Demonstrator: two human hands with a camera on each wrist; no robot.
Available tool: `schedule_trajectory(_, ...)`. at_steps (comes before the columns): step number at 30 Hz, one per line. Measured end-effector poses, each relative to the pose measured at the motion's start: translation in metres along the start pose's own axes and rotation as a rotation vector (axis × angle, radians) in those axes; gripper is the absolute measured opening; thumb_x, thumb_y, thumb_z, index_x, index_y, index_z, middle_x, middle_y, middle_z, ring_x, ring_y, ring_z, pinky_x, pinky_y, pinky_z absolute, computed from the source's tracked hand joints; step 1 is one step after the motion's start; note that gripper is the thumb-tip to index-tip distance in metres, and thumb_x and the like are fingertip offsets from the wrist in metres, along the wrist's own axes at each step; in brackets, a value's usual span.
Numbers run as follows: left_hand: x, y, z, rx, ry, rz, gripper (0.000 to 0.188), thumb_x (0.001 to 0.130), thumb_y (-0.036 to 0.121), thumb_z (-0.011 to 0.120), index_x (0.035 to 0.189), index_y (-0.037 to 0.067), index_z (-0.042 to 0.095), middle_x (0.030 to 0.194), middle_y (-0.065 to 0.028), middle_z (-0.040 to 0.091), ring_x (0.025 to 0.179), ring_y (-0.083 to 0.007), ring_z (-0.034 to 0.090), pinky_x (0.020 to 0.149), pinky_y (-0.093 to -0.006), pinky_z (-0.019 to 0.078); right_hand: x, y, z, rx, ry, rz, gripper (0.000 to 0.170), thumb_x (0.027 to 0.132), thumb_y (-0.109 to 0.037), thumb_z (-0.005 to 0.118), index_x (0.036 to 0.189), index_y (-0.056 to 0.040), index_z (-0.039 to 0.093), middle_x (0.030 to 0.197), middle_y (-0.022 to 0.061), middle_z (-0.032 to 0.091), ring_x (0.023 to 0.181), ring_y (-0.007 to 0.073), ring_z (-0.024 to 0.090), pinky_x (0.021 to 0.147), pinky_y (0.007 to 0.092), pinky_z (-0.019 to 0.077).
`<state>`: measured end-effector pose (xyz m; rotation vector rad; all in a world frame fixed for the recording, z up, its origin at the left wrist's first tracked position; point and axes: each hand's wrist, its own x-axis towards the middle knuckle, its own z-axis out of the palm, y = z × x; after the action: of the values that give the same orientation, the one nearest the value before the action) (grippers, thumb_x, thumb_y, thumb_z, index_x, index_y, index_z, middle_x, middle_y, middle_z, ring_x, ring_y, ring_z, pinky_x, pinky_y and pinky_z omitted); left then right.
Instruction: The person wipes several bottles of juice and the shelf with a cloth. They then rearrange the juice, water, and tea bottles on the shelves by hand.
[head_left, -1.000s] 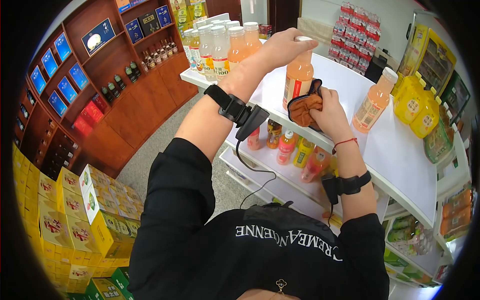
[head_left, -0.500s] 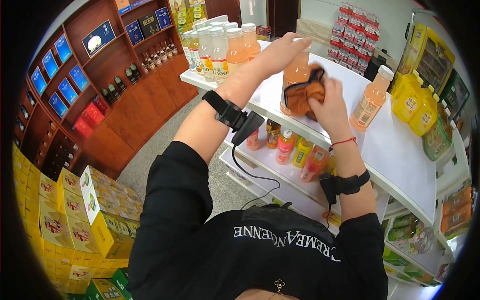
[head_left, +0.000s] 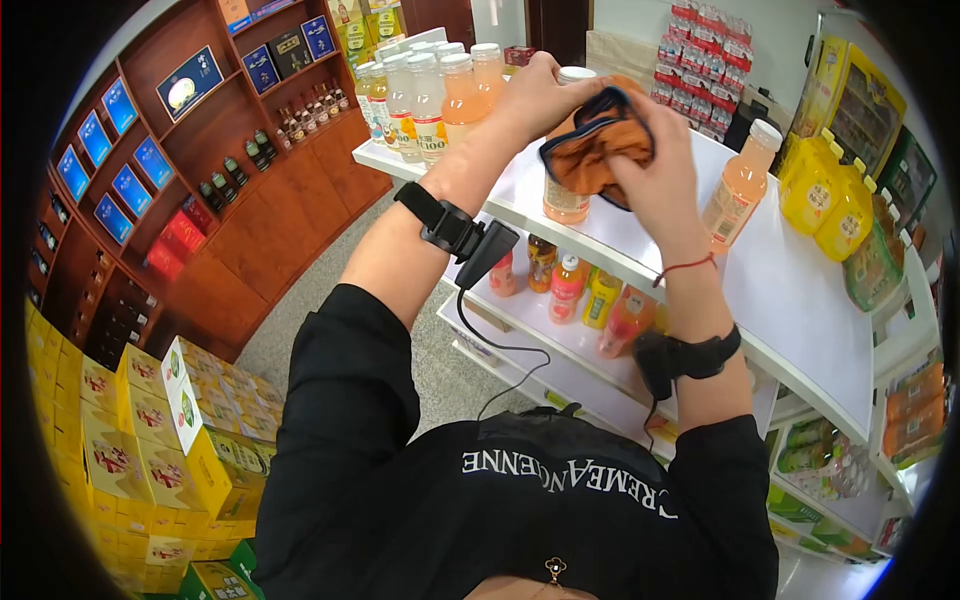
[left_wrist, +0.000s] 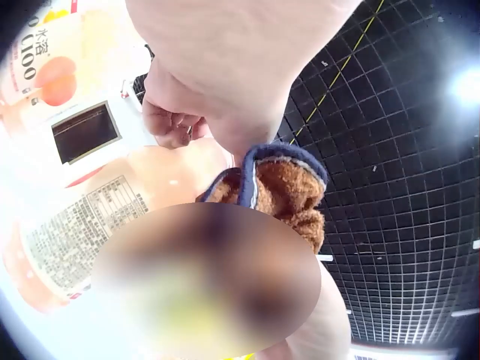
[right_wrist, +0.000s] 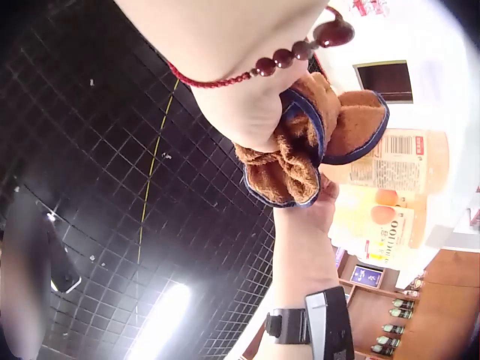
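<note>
A bottle of orange drink (head_left: 566,207) with a white cap stands upright near the front edge of the white shelf top. My left hand (head_left: 530,102) grips it up at the neck, just under the cap. My right hand (head_left: 662,165) holds a bunched brown cloth (head_left: 592,155) with navy trim against the bottle's upper side, hiding much of it. In the left wrist view the bottle's printed label (left_wrist: 88,231) shows beside the cloth (left_wrist: 289,184). Folds of the cloth (right_wrist: 281,171) stick out below my right hand in the right wrist view.
Several clear and orange bottles (head_left: 428,115) cluster at the shelf's left end. Another orange bottle (head_left: 742,188) stands to the right, near yellow jugs (head_left: 815,195). Drinks (head_left: 566,290) fill a lower shelf. Yellow cartons (head_left: 110,450) are stacked at left.
My right hand has brought the cloth up from the bottle's lower side to its upper part near the cap. My left hand has stayed at the bottle's top, shifting slightly left.
</note>
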<state>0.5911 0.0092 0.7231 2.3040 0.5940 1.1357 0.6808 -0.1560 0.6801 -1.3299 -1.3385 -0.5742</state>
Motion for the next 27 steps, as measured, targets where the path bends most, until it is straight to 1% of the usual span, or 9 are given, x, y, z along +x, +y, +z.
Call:
schedule_trajectory(2, -0.004, 0.002, 0.001, 0.033, 0.003, 0.036, 0.087, 0.072, 0.066, 0.068, 0.108, -0.011, 0.052, 0.105, -0.0277, 0.06, 0.096, -0.0292, 0.061, 0.082, -0.0368, 0.0489, -0.019, 0.007, 0.013, -0.039, -0.052, 0.041, 0.061, 0.07, -0.008, 0.065, 0.129, -0.0092, 0.048, 0.12, 0.0171, 0.048, 0.111, 0.0348, 0.052, 0.093, 0.039, 0.0466)
schedule_trajectory(4, -0.011, 0.011, -0.005, 0.009, -0.035, 0.061, 0.084, 0.078, 0.061, 0.065, 0.122, -0.009, 0.048, 0.114, -0.0253, 0.059, 0.102, -0.0295, 0.06, 0.089, -0.0378, 0.0466, -0.038, 0.017, 0.015, -0.059, -0.089, 0.046, 0.064, 0.07, -0.009, 0.065, 0.13, -0.0088, 0.045, 0.121, 0.0187, 0.045, 0.11, 0.0379, 0.052, 0.091, 0.0414, 0.0476)
schedule_trajectory(6, -0.012, 0.014, -0.008, -0.314, -0.176, -0.07, 0.07, 0.082, 0.053, 0.063, 0.125, -0.001, 0.05, 0.116, -0.0186, 0.06, 0.105, -0.0279, 0.059, 0.091, -0.0368, 0.0454, -0.056, 0.028, 0.014, -0.113, -0.371, 0.273, 0.062, 0.07, -0.01, 0.065, 0.129, -0.0074, 0.045, 0.12, 0.0194, 0.046, 0.108, 0.0393, 0.054, 0.09, 0.0423, 0.048)
schedule_trajectory(7, -0.011, 0.011, -0.007, -0.405, -0.184, -0.066, 0.052, 0.086, 0.044, 0.063, 0.121, 0.006, 0.056, 0.084, 0.0018, 0.057, 0.065, -0.007, 0.044, 0.055, -0.0209, 0.0325, -0.061, 0.031, 0.014, -0.166, -0.434, 0.314, 0.06, 0.071, -0.011, 0.064, 0.128, -0.0074, 0.046, 0.118, 0.0197, 0.047, 0.105, 0.0399, 0.055, 0.089, 0.043, 0.0484)
schedule_trajectory(11, -0.015, 0.019, -0.016, -0.345, -0.251, -0.087, 0.051, 0.086, 0.044, 0.063, 0.12, 0.007, 0.057, 0.076, 0.0033, 0.053, 0.062, -0.0053, 0.044, 0.053, -0.02, 0.0322, -0.055, 0.038, 0.007, -0.163, -0.429, 0.277, 0.057, 0.071, -0.01, 0.064, 0.127, -0.0085, 0.049, 0.118, 0.0185, 0.049, 0.105, 0.0374, 0.056, 0.09, 0.0408, 0.0481)
schedule_trajectory(17, -0.014, 0.019, -0.016, -0.191, -0.194, -0.122, 0.057, 0.081, 0.048, 0.069, 0.109, 0.001, 0.058, 0.074, -0.0013, 0.054, 0.062, -0.006, 0.047, 0.05, -0.0227, 0.0359, -0.013, 0.016, -0.008, 0.042, -0.041, 0.059, 0.057, 0.068, -0.005, 0.064, 0.124, -0.0105, 0.053, 0.117, 0.0145, 0.05, 0.11, 0.0329, 0.053, 0.093, 0.038, 0.0467)
schedule_trajectory(22, -0.009, 0.015, 0.001, -0.094, -0.029, 0.003, 0.06, 0.079, 0.048, 0.072, 0.108, -0.002, 0.059, 0.083, -0.0077, 0.061, 0.071, -0.0123, 0.057, 0.058, -0.0262, 0.0455, -0.038, 0.013, -0.005, 0.044, -0.1, 0.005, 0.056, 0.068, -0.005, 0.066, 0.122, -0.0125, 0.054, 0.12, 0.0158, 0.047, 0.109, 0.0347, 0.053, 0.091, 0.0387, 0.0479)
schedule_trajectory(25, -0.005, 0.015, 0.006, -0.065, -0.007, 0.047, 0.062, 0.079, 0.048, 0.072, 0.11, -0.005, 0.06, 0.094, -0.0117, 0.065, 0.08, -0.018, 0.062, 0.067, -0.0295, 0.0495, -0.058, 0.028, -0.017, 0.024, -0.395, 0.141, 0.051, 0.068, -0.006, 0.066, 0.117, -0.0113, 0.057, 0.117, 0.0155, 0.049, 0.105, 0.0346, 0.056, 0.089, 0.0387, 0.0489)
schedule_trajectory(27, -0.002, 0.02, 0.012, -0.019, 0.004, 0.027, 0.062, 0.08, 0.047, 0.071, 0.111, -0.005, 0.061, 0.096, -0.0128, 0.066, 0.083, -0.0191, 0.063, 0.071, -0.0307, 0.05, -0.065, 0.028, -0.028, 0.009, -0.416, 0.184, 0.051, 0.068, -0.006, 0.065, 0.118, -0.0112, 0.057, 0.116, 0.0143, 0.05, 0.106, 0.0331, 0.056, 0.09, 0.0375, 0.0482)
